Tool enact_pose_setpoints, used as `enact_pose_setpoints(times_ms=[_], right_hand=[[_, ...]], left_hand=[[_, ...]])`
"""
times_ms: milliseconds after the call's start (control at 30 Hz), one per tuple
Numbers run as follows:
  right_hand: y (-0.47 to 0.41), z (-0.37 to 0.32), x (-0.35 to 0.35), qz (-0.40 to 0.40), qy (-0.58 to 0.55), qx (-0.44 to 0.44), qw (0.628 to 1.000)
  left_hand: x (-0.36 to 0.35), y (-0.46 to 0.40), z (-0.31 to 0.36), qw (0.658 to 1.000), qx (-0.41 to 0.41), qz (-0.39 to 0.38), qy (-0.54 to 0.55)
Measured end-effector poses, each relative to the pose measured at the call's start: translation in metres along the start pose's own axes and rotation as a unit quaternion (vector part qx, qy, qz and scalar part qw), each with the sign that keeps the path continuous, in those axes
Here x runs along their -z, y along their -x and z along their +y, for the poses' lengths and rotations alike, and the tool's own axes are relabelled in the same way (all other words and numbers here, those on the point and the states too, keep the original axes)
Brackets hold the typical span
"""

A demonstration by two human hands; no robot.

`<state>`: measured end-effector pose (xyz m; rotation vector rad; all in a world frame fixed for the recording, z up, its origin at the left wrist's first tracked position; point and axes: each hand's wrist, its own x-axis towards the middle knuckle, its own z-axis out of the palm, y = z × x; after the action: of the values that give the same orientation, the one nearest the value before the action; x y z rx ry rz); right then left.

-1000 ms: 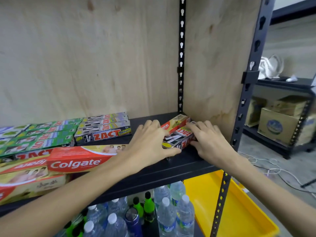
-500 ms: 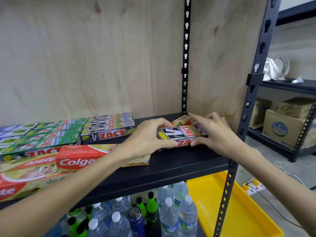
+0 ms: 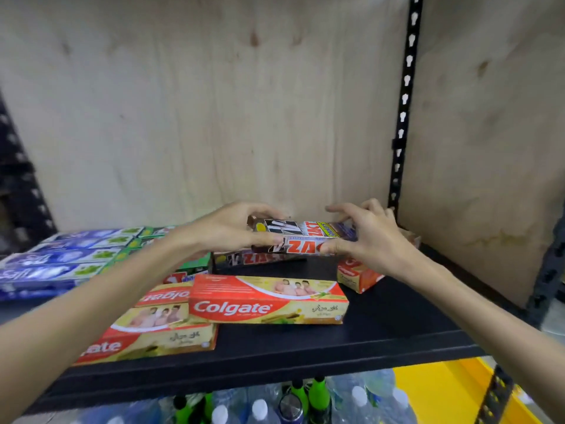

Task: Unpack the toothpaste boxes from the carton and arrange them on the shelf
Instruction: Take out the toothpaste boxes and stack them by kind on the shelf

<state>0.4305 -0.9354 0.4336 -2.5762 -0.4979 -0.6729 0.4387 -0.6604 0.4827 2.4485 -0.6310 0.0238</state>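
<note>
Zact toothpaste box pinched endwise by left hand, right hand | kept level, lowered squarely onto Zact stack below fingers.

Plywood back panel behind black slotted upright.

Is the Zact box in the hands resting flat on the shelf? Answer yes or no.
No: the left hand and right hand hold the Zact box by its ends, lifted above the black shelf.

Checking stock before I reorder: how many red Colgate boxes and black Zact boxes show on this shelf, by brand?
Colgate boxes: 4
Black Zact boxes: 2
Total: 6
</note>
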Motion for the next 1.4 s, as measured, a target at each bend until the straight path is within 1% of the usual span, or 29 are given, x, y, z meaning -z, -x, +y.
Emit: enact_pose_setpoints(times_ms=[133,233,333,400,500,567,700,833,1000,1100,1167,1233,1333,1400], right_hand=[[-0.027,-0.021,-0.025,-0.053,0.010,0.028,0.998],[-0.032,-0.020,-0.041,-0.095,0.012,0.038,0.995],[-0.032,-0.019,-0.052,-0.126,-0.002,0.033,0.991],[-0.032,-0.019,-0.057,-0.124,-0.030,0.031,0.991],[-0.035,-0.020,-0.060,-0.111,-0.054,0.041,0.992],[-0.039,-0.019,-0.062,-0.113,-0.057,0.040,0.991],[-0.044,-0.023,-0.068,-0.109,-0.057,0.038,0.992],[-0.043,-0.028,-0.074,-0.099,-0.046,0.040,0.993],[-0.041,-0.030,-0.075,-0.055,0.041,0.042,0.997],[-0.039,-0.031,-0.070,-0.073,0.048,0.030,0.996],[-0.038,-0.030,-0.061,-0.081,0.040,0.021,0.996],[-0.032,-0.028,-0.046,-0.069,0.032,0.013,0.997],[-0.020,-0.007,-0.024,-0.019,0.003,-0.005,1.000],[-0.011,0.019,-0.013,0.014,-0.010,-0.015,1.000]], left_hand=[[0.021,0.008,-0.038,0.999,0.039,-0.029,-0.012],[0.017,0.015,-0.058,0.998,0.032,-0.034,-0.038],[0.013,0.018,-0.072,0.995,0.012,-0.046,-0.092],[0.011,0.016,-0.079,0.989,-0.008,-0.042,-0.142],[0.009,0.014,-0.090,0.981,-0.041,-0.019,-0.188],[0.007,0.016,-0.097,0.979,-0.049,-0.005,-0.198],[0.009,0.022,-0.108,0.978,-0.019,0.009,-0.209],[0.013,0.024,-0.110,0.976,0.001,-0.007,-0.216],[0.015,0.026,-0.110,0.975,0.022,-0.001,-0.223],[0.014,0.028,-0.106,0.972,0.028,-0.007,-0.232],[0.015,0.029,-0.102,0.974,0.040,-0.016,-0.225],[0.019,0.027,-0.095,0.981,0.057,-0.006,-0.184],[0.018,0.017,-0.072,0.994,0.054,0.045,-0.089],[0.009,0.004,-0.046,0.998,0.026,0.046,-0.024]])
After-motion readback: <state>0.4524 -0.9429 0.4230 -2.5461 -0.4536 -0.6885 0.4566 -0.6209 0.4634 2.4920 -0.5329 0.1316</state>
